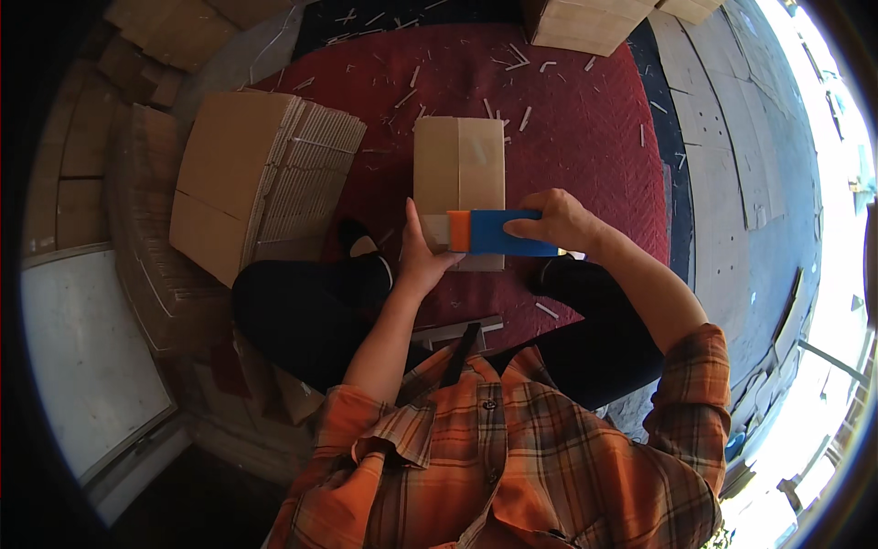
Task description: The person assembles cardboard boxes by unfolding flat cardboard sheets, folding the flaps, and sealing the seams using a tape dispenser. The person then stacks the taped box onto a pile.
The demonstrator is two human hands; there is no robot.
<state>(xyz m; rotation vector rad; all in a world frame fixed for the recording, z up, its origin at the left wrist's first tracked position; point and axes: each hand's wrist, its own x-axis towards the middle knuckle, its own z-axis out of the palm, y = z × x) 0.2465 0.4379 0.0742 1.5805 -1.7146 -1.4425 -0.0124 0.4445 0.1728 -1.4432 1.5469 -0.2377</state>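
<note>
A closed brown cardboard box [448,165] sits in front of me, a seam running down its top. My right hand [553,224] grips a flat blue and orange block-shaped thing [503,231], its thumb lying over the blue face. This thing lies across the near part of the box, its orange band toward the left; its exact kind I cannot make out. My left hand [422,258] is spread at the box's near left corner, fingers stretched along the left side and thumb toward the near edge. The palm side of this hand is hidden.
A stack of flattened cartons [265,183] stands at left, with more cardboard [146,229] behind it. Cardboard scraps [525,119] litter the red cloth [585,174]. Another large carton [590,26] is at the far edge. My bent legs flank the box.
</note>
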